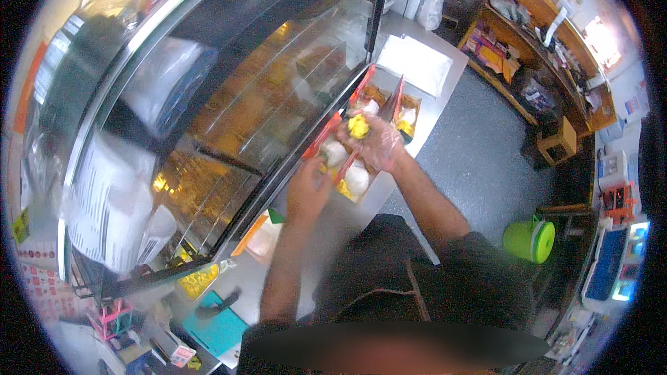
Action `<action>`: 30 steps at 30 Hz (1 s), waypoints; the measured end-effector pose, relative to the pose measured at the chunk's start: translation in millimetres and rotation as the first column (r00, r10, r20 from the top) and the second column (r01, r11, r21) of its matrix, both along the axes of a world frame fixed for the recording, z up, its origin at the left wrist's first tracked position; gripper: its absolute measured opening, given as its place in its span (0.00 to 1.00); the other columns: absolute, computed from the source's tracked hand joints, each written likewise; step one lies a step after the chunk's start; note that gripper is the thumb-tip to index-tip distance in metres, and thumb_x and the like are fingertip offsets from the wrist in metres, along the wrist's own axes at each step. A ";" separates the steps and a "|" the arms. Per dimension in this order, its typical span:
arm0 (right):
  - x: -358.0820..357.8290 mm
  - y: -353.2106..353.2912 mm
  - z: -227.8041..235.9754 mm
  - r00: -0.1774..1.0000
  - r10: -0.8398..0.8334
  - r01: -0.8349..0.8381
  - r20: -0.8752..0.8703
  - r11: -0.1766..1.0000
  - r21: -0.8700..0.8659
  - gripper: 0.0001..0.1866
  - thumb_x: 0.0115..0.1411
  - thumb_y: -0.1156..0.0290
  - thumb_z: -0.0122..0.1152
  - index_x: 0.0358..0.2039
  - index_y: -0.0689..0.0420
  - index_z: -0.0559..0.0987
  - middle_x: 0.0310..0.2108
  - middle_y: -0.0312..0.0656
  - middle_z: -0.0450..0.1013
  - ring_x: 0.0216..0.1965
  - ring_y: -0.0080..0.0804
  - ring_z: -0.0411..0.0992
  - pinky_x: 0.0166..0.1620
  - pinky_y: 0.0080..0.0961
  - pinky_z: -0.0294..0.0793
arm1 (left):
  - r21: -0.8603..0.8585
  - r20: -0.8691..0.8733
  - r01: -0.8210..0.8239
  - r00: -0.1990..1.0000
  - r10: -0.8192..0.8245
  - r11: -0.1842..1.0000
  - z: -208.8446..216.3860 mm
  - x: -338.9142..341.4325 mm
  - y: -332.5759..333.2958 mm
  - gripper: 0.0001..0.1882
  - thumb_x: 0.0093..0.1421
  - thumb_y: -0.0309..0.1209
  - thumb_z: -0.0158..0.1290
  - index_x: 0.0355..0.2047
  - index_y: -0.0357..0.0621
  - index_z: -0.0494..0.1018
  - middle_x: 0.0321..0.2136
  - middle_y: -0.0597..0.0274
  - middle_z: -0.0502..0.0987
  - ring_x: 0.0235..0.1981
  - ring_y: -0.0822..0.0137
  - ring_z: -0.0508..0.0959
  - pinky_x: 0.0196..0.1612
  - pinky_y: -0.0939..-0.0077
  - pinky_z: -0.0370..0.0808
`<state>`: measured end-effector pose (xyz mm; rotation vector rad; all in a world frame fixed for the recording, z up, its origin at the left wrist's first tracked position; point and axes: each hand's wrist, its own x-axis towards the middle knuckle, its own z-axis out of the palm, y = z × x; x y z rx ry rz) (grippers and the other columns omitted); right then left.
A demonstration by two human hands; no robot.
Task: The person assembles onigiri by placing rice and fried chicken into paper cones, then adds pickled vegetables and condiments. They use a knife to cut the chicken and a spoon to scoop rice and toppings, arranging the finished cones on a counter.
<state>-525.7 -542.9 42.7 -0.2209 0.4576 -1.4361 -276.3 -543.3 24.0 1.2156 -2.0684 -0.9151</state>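
My right hand, in a clear plastic glove, cups a small heap of yellow food pieces over several open take-out boxes. My left hand is at the near-left box, its fingers drawn together by a bit of yellow; what they grip, if anything, I cannot make out. These boxes have red lids standing up. Inside are white rounded mounds, some yellow pieces and brown food. The right hand partly hides the boxes beneath it.
A glass display case borders the steel counter on the left. White sheets lie at the counter's far end. Nearer are another box, a tray of yellow food and a teal board. A green cooler stands right.
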 end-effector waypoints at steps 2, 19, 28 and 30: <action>-32.4 -21.7 -20.3 0.993 -0.104 0.108 -0.061 0.992 0.070 0.17 0.73 0.59 0.58 0.56 0.54 0.76 0.47 0.47 0.78 0.50 0.43 0.79 0.46 0.31 0.85 | -0.071 0.109 0.150 0.984 -0.142 0.986 -9.4 -54.8 -37.8 0.20 0.64 0.37 0.60 0.53 0.39 0.78 0.50 0.46 0.82 0.52 0.45 0.81 0.58 0.52 0.76; -100.5 -107.2 -224.7 0.599 -0.346 0.495 -0.722 0.869 -0.006 0.15 0.72 0.55 0.60 0.54 0.46 0.77 0.47 0.35 0.78 0.44 0.34 0.78 0.44 0.33 0.77 | 0.454 0.452 0.137 0.816 -0.360 0.880 -142.9 -194.5 -142.7 0.30 0.65 0.40 0.48 0.67 0.46 0.67 0.51 0.38 0.81 0.55 0.40 0.80 0.60 0.43 0.74; -97.6 -110.8 -209.9 0.028 -0.286 0.311 -0.958 0.913 -0.263 0.18 0.65 0.69 0.64 0.55 0.51 0.77 0.55 0.44 0.73 0.58 0.46 0.72 0.56 0.44 0.75 | 0.364 0.648 0.105 0.685 -0.333 0.925 -114.9 -203.4 -147.6 0.26 0.61 0.32 0.55 0.61 0.46 0.72 0.46 0.43 0.84 0.48 0.42 0.84 0.54 0.48 0.80; -94.2 -107.7 -195.8 -0.372 -0.224 0.152 -0.901 0.943 -0.297 0.21 0.60 0.72 0.66 0.55 0.52 0.78 0.57 0.50 0.71 0.61 0.54 0.70 0.61 0.48 0.72 | 0.318 0.639 0.118 0.706 -0.304 0.941 -113.8 -197.3 -143.4 0.22 0.61 0.31 0.55 0.56 0.44 0.75 0.43 0.43 0.84 0.46 0.43 0.85 0.52 0.49 0.81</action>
